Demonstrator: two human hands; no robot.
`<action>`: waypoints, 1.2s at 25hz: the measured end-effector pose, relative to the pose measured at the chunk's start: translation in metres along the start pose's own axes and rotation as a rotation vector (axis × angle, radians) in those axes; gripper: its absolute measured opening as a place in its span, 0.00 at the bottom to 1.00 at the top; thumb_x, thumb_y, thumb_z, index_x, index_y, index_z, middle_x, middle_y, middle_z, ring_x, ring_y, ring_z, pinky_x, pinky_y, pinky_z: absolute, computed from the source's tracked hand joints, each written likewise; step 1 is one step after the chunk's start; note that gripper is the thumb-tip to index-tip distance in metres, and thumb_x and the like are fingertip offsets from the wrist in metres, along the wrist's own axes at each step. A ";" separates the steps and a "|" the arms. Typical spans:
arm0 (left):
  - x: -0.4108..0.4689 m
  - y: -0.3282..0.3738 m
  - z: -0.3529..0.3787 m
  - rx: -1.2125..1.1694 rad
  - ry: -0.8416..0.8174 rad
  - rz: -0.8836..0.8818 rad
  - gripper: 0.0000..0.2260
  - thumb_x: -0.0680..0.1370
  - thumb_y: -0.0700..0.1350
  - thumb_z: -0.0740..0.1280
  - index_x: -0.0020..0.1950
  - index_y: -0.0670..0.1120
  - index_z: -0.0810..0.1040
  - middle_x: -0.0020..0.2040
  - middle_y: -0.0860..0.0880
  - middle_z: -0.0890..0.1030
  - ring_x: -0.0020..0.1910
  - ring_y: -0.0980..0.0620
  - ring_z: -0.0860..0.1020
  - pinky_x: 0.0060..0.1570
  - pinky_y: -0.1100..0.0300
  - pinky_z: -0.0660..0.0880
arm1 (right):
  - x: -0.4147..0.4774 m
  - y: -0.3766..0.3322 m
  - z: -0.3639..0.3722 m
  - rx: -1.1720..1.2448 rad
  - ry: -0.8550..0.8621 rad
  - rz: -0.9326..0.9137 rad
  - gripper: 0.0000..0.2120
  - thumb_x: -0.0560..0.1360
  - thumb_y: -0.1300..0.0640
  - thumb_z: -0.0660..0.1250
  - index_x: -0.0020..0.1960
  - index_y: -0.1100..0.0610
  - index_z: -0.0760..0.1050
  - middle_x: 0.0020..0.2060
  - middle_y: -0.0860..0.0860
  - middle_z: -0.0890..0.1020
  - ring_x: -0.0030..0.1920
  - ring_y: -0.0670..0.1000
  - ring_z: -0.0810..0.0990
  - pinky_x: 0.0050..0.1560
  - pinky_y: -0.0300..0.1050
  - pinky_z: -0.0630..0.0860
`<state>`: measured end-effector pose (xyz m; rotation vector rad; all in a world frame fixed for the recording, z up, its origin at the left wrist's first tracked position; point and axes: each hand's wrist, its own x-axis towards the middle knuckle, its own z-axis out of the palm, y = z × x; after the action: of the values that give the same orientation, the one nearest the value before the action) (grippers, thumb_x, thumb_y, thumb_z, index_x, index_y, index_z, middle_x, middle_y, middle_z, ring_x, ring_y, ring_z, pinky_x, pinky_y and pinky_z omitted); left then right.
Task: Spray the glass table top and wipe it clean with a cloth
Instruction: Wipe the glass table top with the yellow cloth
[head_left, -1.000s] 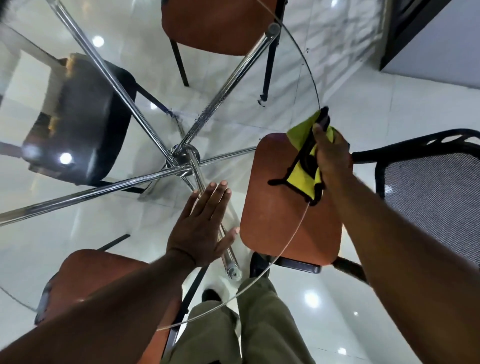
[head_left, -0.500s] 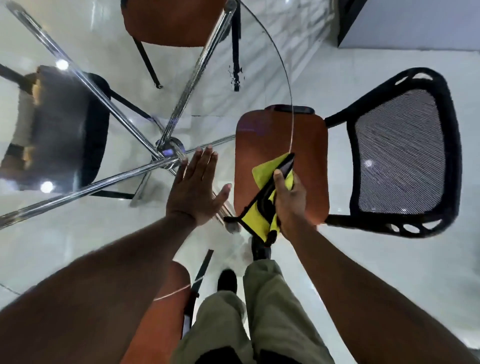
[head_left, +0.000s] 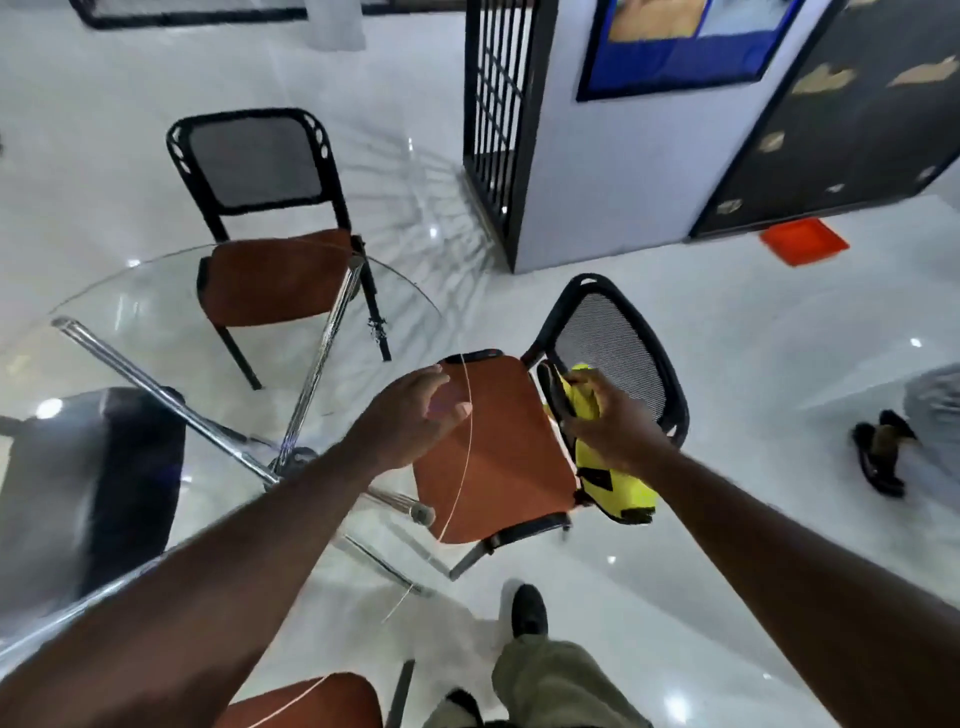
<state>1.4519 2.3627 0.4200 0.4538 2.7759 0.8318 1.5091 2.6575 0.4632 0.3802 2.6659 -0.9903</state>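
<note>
Far chair (head_left: 270, 280) with mesh back and orange seat, near chair (head_left: 498, 447) angled alongside, dark chair (head_left: 104, 467) at left, orange tray (head_left: 804, 240) on glossy white floor (head_left: 727, 338), black barred gate (head_left: 493, 104), blue board (head_left: 675, 47) up on the wall, black shoes (head_left: 878, 457) far right.

Glossy white floor (head_left: 727, 332) glints with light spots. A pale pillar (head_left: 597, 182) bears a blue noticeboard (head_left: 675, 57); black grille (head_left: 493, 104) on its left side, orange tray (head_left: 804, 241) to its right, mesh-backed chair (head_left: 260, 161) farther left.

Round clear glass worktop (head_left: 130, 312) resting on crossed chrome tube legs (head_left: 324, 348), which stand on a glossy white tiled floor (head_left: 753, 322); light spots reflect in the glass.
</note>
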 end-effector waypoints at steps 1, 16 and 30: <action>0.008 0.017 -0.008 -0.013 0.001 0.034 0.39 0.74 0.74 0.60 0.77 0.50 0.71 0.79 0.51 0.68 0.77 0.52 0.68 0.77 0.51 0.64 | -0.009 -0.002 -0.020 -0.004 0.055 -0.003 0.26 0.76 0.50 0.73 0.72 0.36 0.71 0.55 0.50 0.84 0.48 0.54 0.81 0.49 0.47 0.76; 0.165 0.326 0.002 0.232 0.012 0.536 0.32 0.77 0.71 0.62 0.67 0.48 0.79 0.66 0.51 0.81 0.66 0.51 0.78 0.66 0.53 0.74 | -0.031 0.175 -0.296 0.036 0.567 0.020 0.29 0.75 0.51 0.73 0.73 0.36 0.69 0.56 0.54 0.82 0.56 0.59 0.81 0.58 0.54 0.80; 0.329 0.370 0.083 0.203 0.250 0.324 0.29 0.77 0.70 0.59 0.64 0.50 0.81 0.64 0.54 0.82 0.66 0.52 0.77 0.65 0.57 0.72 | 0.189 0.242 -0.398 -0.043 0.372 -0.170 0.28 0.76 0.49 0.71 0.73 0.35 0.69 0.54 0.51 0.79 0.54 0.57 0.81 0.54 0.55 0.81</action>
<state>1.2548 2.8120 0.5243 0.9131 3.0832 0.7134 1.3509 3.1272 0.5455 0.3637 3.0936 -0.9904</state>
